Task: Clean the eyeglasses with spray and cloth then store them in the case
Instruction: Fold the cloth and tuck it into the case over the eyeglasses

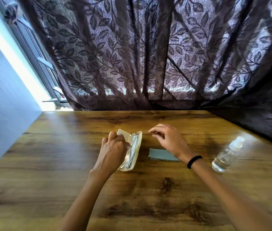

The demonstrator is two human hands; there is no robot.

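A cream eyeglass case (137,147) lies open on the wooden table (48,164), and thin metal-framed eyeglasses (132,150) lie folded inside it. My left hand (113,147) rests on the case's left half, fingers curled on its lid. My right hand (167,139) hovers just right of the case with fingers loosely bent, holding nothing I can make out. A folded blue-grey cloth (160,155) lies flat on the table under my right wrist. A clear spray bottle (227,155) stands to the far right.
A dark leaf-patterned curtain (148,55) hangs behind the table's far edge and drapes over its right corner. A pale wall (2,105) runs along the left side. A black band (194,161) circles my right wrist.
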